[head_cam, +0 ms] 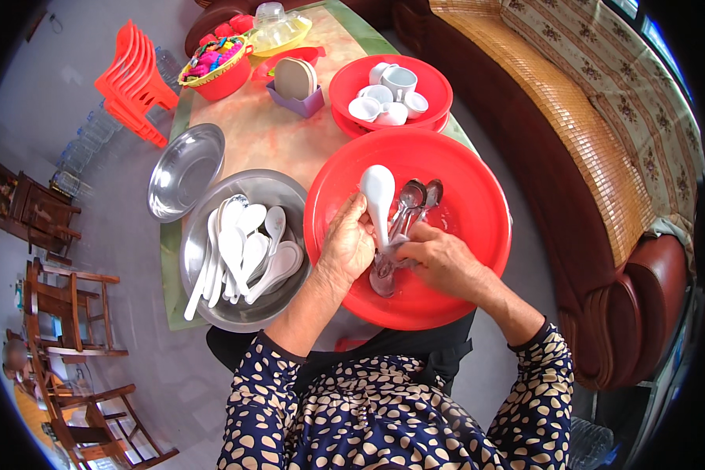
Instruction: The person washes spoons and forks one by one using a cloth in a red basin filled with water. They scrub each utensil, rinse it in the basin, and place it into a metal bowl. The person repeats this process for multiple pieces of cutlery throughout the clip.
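Note:
My left hand grips a white ceramic soup spoon, its bowl pointing away from me, above a large red plastic basin. At the handle's lower end, my right hand pinches a thin, pale, wet-looking cloth; its exact material is unclear. Several metal spoons lie in the basin just beyond my fingers, their handles partly hidden by my hands. To the left, a stainless steel bowl holds a pile of white spoons, some with thick curved handles.
White cups sit in another red basin farther back. A tilted metal bowl overlaps the table's left edge. Behind are a purple holder with round discs and a red basket. A brown sofa flanks the right side.

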The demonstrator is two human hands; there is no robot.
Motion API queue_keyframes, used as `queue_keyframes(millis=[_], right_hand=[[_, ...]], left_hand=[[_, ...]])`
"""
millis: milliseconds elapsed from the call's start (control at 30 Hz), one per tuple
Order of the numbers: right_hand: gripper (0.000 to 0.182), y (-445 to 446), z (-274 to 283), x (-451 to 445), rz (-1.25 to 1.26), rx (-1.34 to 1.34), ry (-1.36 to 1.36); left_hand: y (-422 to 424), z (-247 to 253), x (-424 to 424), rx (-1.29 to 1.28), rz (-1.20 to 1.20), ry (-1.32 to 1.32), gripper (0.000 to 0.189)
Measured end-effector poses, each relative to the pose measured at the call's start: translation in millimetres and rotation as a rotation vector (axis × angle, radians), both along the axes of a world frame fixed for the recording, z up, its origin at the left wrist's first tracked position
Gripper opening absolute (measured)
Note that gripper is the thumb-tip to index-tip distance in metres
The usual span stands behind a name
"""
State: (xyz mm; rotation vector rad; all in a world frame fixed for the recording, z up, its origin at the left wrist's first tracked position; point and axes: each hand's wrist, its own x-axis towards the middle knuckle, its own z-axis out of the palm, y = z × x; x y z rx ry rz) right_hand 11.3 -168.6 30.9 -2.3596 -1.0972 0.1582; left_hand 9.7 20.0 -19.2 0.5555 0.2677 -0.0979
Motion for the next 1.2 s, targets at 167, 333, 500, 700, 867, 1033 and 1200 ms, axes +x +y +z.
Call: queue_keyframes(millis=[167,333,500,700,867,1033,1200], right_hand=[[0.025,-22,-25,9,-0.075,-0.460,-0.084],[0.029,-17,24,20,0.045,0.097,0.195],[0.029,19,44,28,-0.270,0.517,0.121],[0.033,48,16,24,-0.330,0.567,-0.097],[0.033,49,6,14,-0.294,0.542,-0.052],[0.033,44,8,10,-0.189,0.510,0.110],[0.033,30,17,-4,-0.091,0.416,0.200]], left_hand=[[-4,17,-7,-0.109,-0.170,0.036,0.024],[5,14,-6,-0.204,-0.300,0.011,0.035],[-8,39,-12,0.037,-0.256,0.074,0.041],[2,20,-9,-0.168,-0.373,-0.199,0.041],[-19,51,-14,-0.046,-0.231,-0.008,0.040],[-12,42,-13,-0.055,-0.261,-0.058,0.043],[-8,37,-12,-0.041,-0.234,-0.060,0.049]])
